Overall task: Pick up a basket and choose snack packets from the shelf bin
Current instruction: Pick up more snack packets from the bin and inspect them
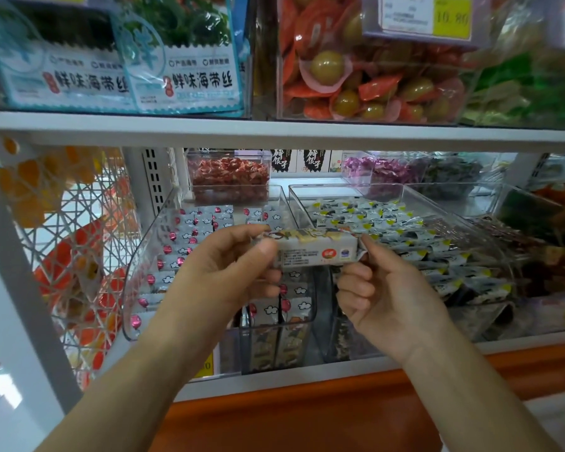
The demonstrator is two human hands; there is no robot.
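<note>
- The left hand is pinching the packet at its left end, thumb on the near face and forefinger curling over the top.
- The right hand is pinching the crimped right end between thumb and forefinger, its other fingers curling into the palm.
- The packet is hanging level between both hands, label side facing the camera, in front of the divide between two clear bins.
- The left bin is holding balloon-print packets; the right bin is holding yellow-marked ones, and both are standing open at the top.
- The upper shelf is running well above the hands, leaving free air beneath it.
- An orange ledge is passing under the wrists, and a wire rack is closing off the left side.
</note>
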